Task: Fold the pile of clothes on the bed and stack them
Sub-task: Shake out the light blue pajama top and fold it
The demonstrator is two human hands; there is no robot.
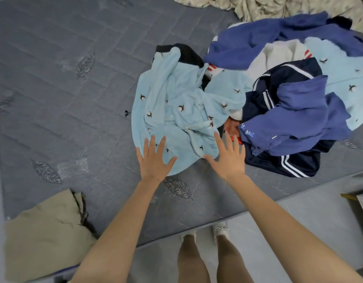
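A crumpled light-blue fleece garment (176,107) with small brown bird prints lies on the grey quilted mattress (64,88). My left hand (155,160) reaches over its near edge with fingers spread and straight. My right hand (227,156) is also spread flat, at the garment's near right corner. Neither hand holds anything. To the right sits the pile: a purple-blue sweatshirt (299,119), a navy garment with white stripes (282,162), a second light-blue fleece piece (348,78), a white piece (278,52) and another purple-blue piece (258,37).
A folded beige cloth (43,237) lies at the mattress's near left corner. A rumpled cream patterned blanket (289,7) covers the far right. The left half of the mattress holds only stitched leaf patterns. My legs (209,260) stand on the grey floor at the bed's edge.
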